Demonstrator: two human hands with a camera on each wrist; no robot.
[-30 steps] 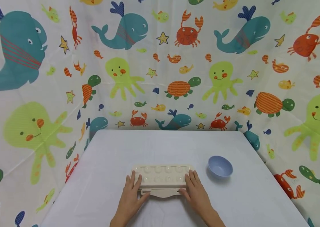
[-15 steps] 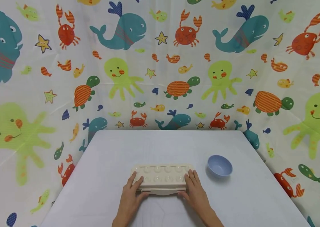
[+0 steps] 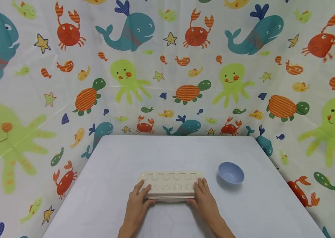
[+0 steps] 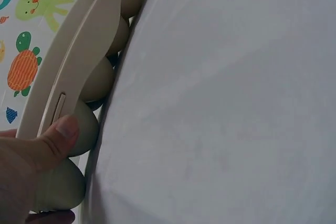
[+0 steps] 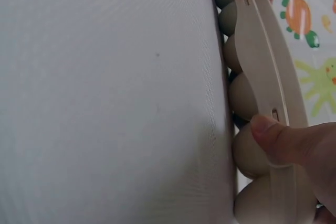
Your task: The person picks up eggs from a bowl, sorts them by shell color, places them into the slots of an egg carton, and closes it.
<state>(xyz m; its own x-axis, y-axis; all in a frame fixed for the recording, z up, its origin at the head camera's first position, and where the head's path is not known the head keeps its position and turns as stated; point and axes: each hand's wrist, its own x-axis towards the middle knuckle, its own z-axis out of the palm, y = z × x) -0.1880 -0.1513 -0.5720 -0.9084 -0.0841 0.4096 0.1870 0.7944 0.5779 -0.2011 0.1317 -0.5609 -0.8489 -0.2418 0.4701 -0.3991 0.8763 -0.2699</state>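
A beige lidded egg box lies lengthwise on the white table, its lid moulded in two rows of round bumps. My left hand grips its left end, fingers over the lid and thumb on the front flap. At the right end my right hand holds it the same way. Both wrist views show the long curved flap with a slot near each thumb. Below the flap a row of rounded eggs shows, greenish in the left wrist view and browner in the right.
A blue bowl stands on the table right of the egg box, beyond my right hand. The white table meets a curtain printed with sea animals at the back and both sides.
The front flap of the egg box has swung down, from sticking out toward me to barely showing under the lid edge. Both thumbs have stayed at it, and the bowl has not moved.
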